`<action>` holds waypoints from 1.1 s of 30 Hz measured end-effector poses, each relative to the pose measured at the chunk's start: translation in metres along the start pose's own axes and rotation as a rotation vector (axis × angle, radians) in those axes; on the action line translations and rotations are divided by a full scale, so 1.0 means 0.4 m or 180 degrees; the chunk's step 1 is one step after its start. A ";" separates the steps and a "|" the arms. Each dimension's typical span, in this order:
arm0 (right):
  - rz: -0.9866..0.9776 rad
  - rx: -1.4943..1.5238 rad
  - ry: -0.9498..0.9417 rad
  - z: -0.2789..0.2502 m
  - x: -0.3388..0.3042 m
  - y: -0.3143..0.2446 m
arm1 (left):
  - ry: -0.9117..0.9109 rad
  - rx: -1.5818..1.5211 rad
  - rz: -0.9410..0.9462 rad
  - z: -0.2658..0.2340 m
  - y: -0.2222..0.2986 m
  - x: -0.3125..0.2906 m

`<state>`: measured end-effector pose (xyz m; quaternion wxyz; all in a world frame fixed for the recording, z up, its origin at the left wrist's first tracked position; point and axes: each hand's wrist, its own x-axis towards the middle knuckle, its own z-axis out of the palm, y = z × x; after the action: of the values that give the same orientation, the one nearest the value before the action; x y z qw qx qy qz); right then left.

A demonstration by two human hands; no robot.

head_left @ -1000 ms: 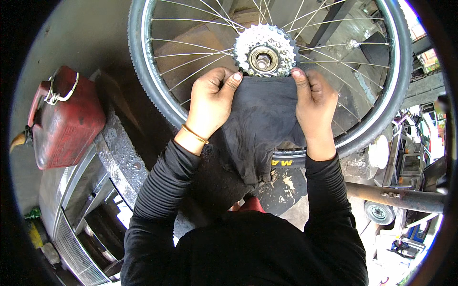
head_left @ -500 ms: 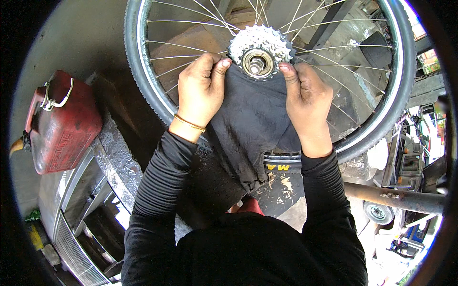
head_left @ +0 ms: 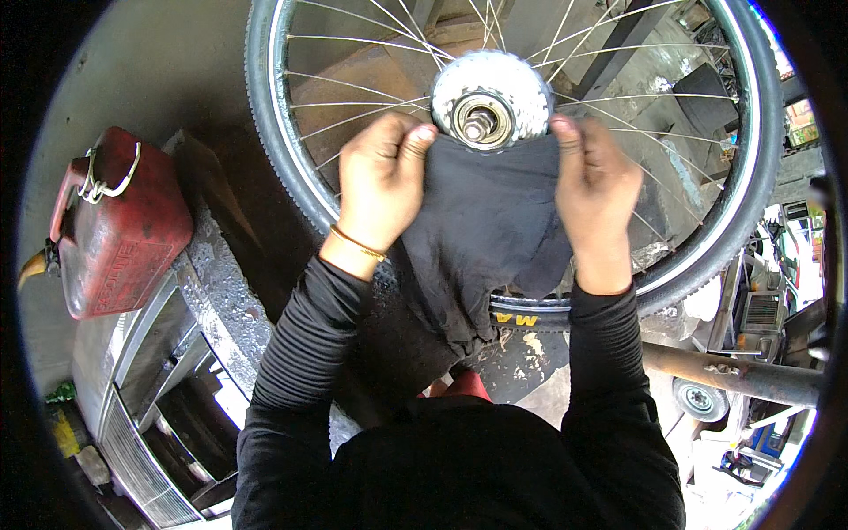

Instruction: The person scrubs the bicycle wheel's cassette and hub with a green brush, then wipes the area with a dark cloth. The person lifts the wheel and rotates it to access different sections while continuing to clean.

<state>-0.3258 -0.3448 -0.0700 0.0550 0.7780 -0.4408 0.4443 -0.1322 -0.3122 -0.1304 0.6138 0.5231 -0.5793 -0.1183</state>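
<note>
A: Hands?
B: Apart, one at each upper corner of the dark cloth (head_left: 490, 212). Left hand (head_left: 384, 185) pinches its corner thumb-up, right hand (head_left: 596, 190) mirrors it.
A: Cloth position?
B: Stretched between them. Top edge up against the lower side of the sprocket stack (head_left: 517, 84), the rest draped over the lower part of the bicycle wheel (head_left: 767, 97), tail bunched toward the body.
A: Handling?
B: Light, soft, limp, I'd say. No stiffness, so the two corners are the place to hold; needs tension to stay flat. Sprocket edges could snag it (teeth are blurred here, can't read them). Fingertips best kept clear of those. Axle end (head_left: 478, 126) may be slick.
A: And the wheel?
B: Stiff, likely much heavier than cloth. Take it by the tyre, not the sprockets.
A: Farther out?
B: Red can (head_left: 128, 225) at left, wire loop on its handle. Rusty pipe (head_left: 733, 369) at right, small vehicle wheel (head_left: 700, 399) beyond.
</note>
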 end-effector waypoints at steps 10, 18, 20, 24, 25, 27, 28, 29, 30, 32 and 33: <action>-0.0161 -0.0048 0.0067 0.009 -0.009 0.001 | 0.0090 0.0109 -0.0297 0.008 -0.005 -0.004; 0.0042 0.0148 -0.0017 0.014 -0.015 -0.018 | 0.0110 0.0262 -0.0154 -0.010 -0.023 0.000; 0.0136 0.0162 0.0143 0.002 -0.015 -0.003 | 0.0065 0.0119 -0.0081 -0.009 -0.001 -0.011; 0.0095 0.0104 0.0159 0.000 -0.012 0.009 | 0.0026 0.0001 -0.0013 0.006 0.000 -0.012; 0.0008 0.0032 0.0139 0.006 -0.009 0.009 | 0.0038 0.0001 -0.0085 0.007 -0.010 -0.007; 0.0057 0.0201 0.0018 0.021 -0.005 -0.015 | 0.0084 0.0153 -0.0171 -0.005 -0.038 0.001; 0.0003 0.0177 0.0028 0.022 -0.005 -0.013 | 0.0106 0.0079 -0.0214 -0.003 -0.039 0.000; -0.0051 0.0153 0.0038 0.022 -0.005 -0.011 | 0.0127 0.0005 -0.0256 -0.003 -0.036 0.001; -0.0037 0.0087 0.0100 0.015 -0.002 -0.001 | 0.0108 0.0004 -0.0241 0.001 -0.025 -0.003; 0.0286 0.0098 0.0123 -0.006 0.001 0.013 | 0.0034 -0.0026 0.0022 0.011 0.003 -0.013; 0.0199 0.0096 0.0137 0.002 -0.005 0.016 | -0.0042 0.0037 0.0040 0.009 0.012 -0.015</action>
<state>-0.3304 -0.3479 -0.0739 0.0387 0.7548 -0.4568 0.4691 -0.1394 -0.3076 -0.1309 0.6076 0.5223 -0.5873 -0.1145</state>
